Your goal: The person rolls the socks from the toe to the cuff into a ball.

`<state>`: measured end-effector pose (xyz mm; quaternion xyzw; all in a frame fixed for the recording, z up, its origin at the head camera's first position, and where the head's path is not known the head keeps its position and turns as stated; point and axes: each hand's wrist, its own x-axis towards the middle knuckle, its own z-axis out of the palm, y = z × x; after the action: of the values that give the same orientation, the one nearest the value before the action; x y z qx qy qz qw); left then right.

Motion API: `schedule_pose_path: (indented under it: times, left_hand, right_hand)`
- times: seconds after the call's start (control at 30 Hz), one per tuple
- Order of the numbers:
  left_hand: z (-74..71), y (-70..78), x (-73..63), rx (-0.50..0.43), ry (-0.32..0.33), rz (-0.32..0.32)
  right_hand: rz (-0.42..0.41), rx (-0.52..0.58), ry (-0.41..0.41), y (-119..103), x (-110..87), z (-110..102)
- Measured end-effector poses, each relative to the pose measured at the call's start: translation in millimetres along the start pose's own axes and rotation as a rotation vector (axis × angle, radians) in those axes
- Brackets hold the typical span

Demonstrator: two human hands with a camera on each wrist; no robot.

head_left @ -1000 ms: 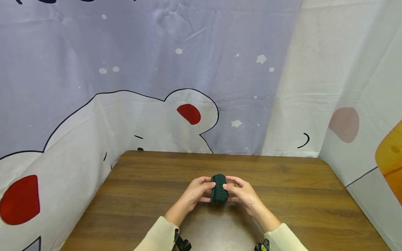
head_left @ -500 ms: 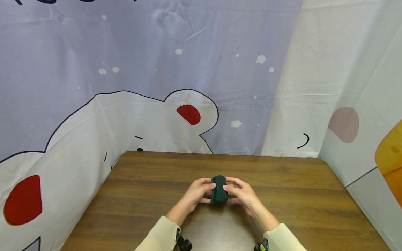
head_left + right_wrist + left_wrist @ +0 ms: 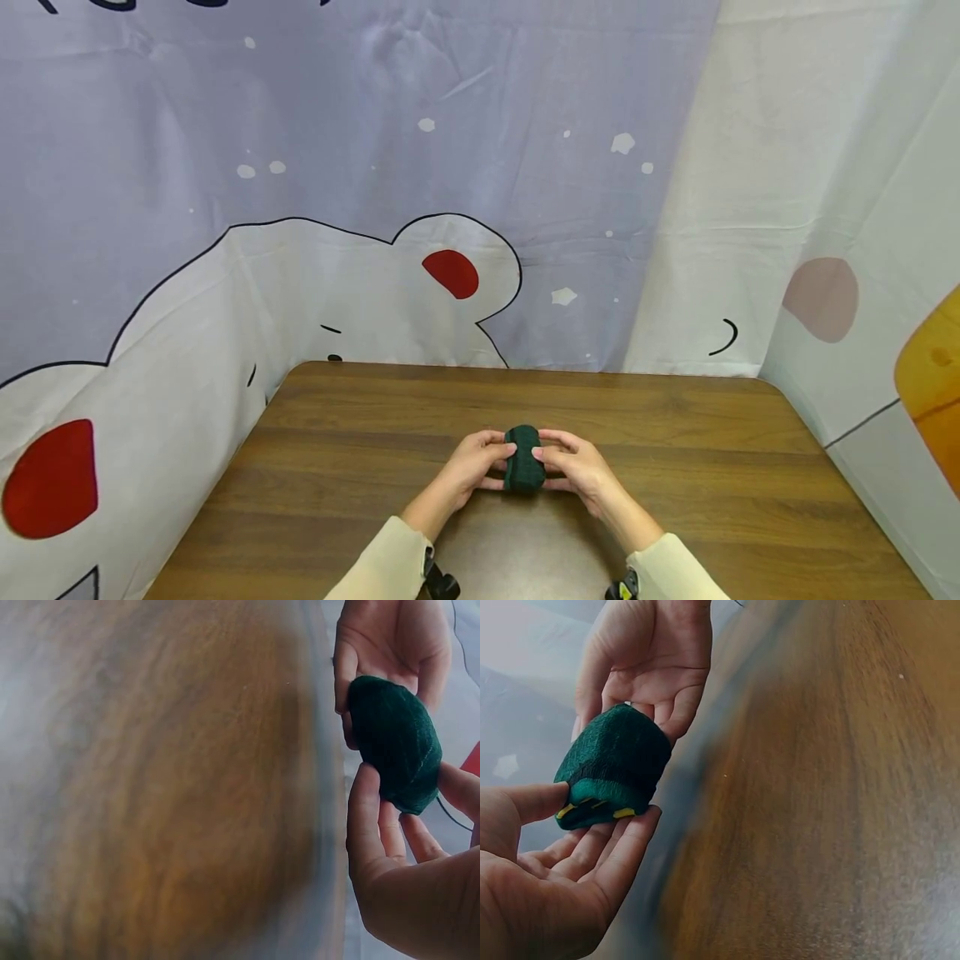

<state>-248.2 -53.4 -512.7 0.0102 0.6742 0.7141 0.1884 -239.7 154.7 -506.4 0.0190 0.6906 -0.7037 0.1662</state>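
A dark green rolled cloth bundle point(image 3: 524, 458), similar to a balled-up pair of socks, is held between both hands over the table. My left hand point(image 3: 472, 466) pinches its left end, thumb on the near face and fingers behind and below. On the opposite end, my right hand point(image 3: 577, 469) grips it the same way. Yellow marks show in the folded end of the bundle point(image 3: 615, 769) beside the left thumb in the left wrist view. The right wrist view shows the plain, ribbed side of the bundle point(image 3: 396, 742). Its inside is hidden.
The brown wooden table point(image 3: 337, 500) spreads out under the hands. Behind it and along both sides hangs a printed cloth curtain point(image 3: 360, 150), meeting the table's far edge. Dark wrist cameras point(image 3: 441, 583) sit at the cuffs of the light sleeves.
Both hands and the bundle have sunk slightly lower in the head view, a little nearer the body. The hold on the bundle looks the same.
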Motion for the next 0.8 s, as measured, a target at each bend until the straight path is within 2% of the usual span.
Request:
schedule_pose_path:
  times: [0.33, 0.8]
  left_hand:
    - [1.4, -10.1, 4.3, 0.004, 0.008, -0.014]
    - [3.5, -10.8, 9.6, 0.143, 0.046, -0.002]
  right_hand:
    - [0.012, -0.005, -0.008, 5.1, 0.3, 0.8]
    - [0.022, -0.100, 0.027, 9.1, 10.2, 1.0]
